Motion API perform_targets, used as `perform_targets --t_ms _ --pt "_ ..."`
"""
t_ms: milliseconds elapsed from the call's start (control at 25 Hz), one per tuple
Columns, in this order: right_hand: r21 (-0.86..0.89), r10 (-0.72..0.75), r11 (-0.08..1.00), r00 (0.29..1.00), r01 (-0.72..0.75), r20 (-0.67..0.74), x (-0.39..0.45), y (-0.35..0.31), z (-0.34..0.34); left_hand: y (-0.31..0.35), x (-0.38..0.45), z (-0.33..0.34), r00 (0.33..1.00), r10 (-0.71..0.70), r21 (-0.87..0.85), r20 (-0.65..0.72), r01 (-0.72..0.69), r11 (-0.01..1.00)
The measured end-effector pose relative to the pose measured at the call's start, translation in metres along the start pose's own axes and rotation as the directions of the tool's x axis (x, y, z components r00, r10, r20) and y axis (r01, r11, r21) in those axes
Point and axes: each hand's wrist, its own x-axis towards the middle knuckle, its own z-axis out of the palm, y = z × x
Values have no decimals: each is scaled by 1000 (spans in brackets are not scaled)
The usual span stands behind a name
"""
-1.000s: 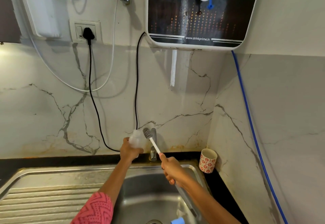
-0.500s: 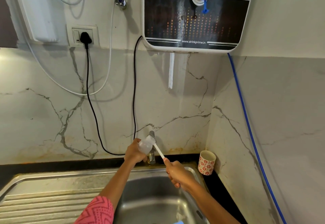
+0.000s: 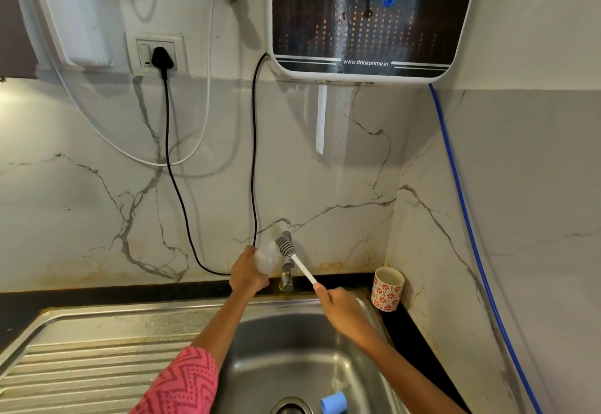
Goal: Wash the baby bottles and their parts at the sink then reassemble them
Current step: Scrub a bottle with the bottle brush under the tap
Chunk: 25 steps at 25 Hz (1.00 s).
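Note:
My left hand [image 3: 247, 275] grips a clear baby bottle [image 3: 267, 256], held up in front of the tap [image 3: 287, 275] at the back of the sink. In my right hand [image 3: 338, 308] is the white handle of a bottle brush [image 3: 286, 247]. Its grey bristle head is outside the bottle, just to the right of the bottle's upper end. A blue bottle part [image 3: 334, 402] lies at the bottom of the steel sink basin [image 3: 260, 342] beside the drain [image 3: 291, 406].
A ribbed steel draining board [image 3: 81, 365] lies left of the basin. A red-patterned cup [image 3: 387, 288] stands on the black counter in the corner. A water purifier [image 3: 367, 17] hangs on the wall above, with a black cable, white tubing and a blue hose running down.
Half a second ago the brush head was inside the bottle; it has now come out and sits beside it. Both hands stayed near the tap.

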Motion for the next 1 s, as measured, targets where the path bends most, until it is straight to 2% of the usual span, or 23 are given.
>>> perform_targets --t_ms 160,280,360,440,560,640,720,800,880,960,1000 --pt "-47 -16 999 999 15 -33 10 -6 -1 -4 -3 8 995 94 140 27 -97 985" --pt "-101 -31 994 999 31 -5 7 -11 7 -5 -2 3 1000 20 125 -23 -17 992" --pt "-111 -34 993 999 33 -4 3 -15 11 -3 1 0 999 33 126 -30 -29 992" --pt "-83 -27 996 999 25 -21 5 -17 13 -1 3 -2 996 86 134 -7 -84 987" --pt "16 32 999 999 -31 -28 14 -21 9 -2 -1 0 996 86 103 19 -88 991" --pt "135 99 987 994 -93 -44 17 -19 4 -10 -6 4 999 31 -3 -24 -31 1000" --pt "181 129 975 992 -126 -3 13 -12 0 -18 -14 7 994 -55 -201 -92 36 979" --pt "213 139 966 988 -150 66 5 -6 5 -22 -13 8 992 -23 -300 -125 -16 954" --pt "354 191 904 967 -241 171 -4 -5 13 -14 -10 6 992 13 -397 -129 -63 916" --pt "495 185 815 945 -300 269 -8 -9 25 2 -10 5 985 -94 -587 -145 -9 810" --pt "555 157 779 947 -293 279 -6 -11 30 10 -13 5 977 -184 -705 -110 53 707"
